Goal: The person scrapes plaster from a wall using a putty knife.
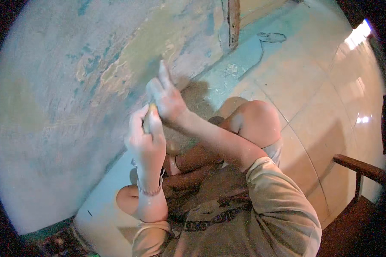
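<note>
In front of my crossed legs rises a wall (pixel 115 74) with patchy pale blue and greenish paint and rough, peeled areas. My left hand (pixel 146 135) is closed around a small yellowish object (pixel 146 124), pinched under the thumb; its exact kind cannot be made out. Just above it, my right hand (pixel 168 99) is close to the wall, its index finger stretched out and the other fingers curled. Pale dust coats both hands. Whether the right hand holds anything, or its fingertip touches the wall, is unclear.
Pale flakes (pixel 231 70) lie on the tiled floor (pixel 312 86) along the wall's foot. A thin looped cord (pixel 262 54) is farther off, near a worn wooden post (pixel 233 25). A wooden chair's armrest (pixel 357 165) stands at right. Dark, unclear items (pixel 58 241) sit at lower left.
</note>
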`<state>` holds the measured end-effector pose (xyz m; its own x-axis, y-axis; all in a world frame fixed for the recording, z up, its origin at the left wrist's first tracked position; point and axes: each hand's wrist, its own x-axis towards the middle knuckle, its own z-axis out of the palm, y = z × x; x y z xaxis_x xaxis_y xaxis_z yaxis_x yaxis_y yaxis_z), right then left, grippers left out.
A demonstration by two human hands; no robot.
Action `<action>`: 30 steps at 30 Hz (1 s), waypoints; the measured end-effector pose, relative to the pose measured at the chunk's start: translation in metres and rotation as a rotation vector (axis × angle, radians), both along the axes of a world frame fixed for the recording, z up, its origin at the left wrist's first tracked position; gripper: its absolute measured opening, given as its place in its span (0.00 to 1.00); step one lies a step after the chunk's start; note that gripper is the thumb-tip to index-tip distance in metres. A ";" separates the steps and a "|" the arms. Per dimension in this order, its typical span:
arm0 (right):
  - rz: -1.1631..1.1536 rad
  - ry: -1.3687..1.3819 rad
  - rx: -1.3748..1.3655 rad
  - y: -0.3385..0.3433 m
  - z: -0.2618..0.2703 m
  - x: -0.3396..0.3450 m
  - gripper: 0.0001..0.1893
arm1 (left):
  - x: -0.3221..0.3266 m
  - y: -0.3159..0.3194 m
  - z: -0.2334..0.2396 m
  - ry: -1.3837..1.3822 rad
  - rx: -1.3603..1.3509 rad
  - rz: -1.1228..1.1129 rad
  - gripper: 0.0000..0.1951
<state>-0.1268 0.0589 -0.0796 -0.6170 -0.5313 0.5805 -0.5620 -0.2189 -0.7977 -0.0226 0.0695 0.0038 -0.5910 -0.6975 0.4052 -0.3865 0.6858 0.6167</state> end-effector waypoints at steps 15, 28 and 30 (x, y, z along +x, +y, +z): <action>-0.053 0.071 -0.035 0.005 0.019 -0.007 0.10 | -0.011 0.001 0.007 0.049 -0.202 -0.072 0.08; -0.058 0.044 0.048 0.003 0.016 -0.027 0.13 | -0.026 -0.002 0.013 -0.023 -0.061 -0.011 0.07; -0.020 0.072 0.005 0.005 0.026 -0.010 0.12 | -0.014 0.004 0.015 0.025 -0.024 0.006 0.08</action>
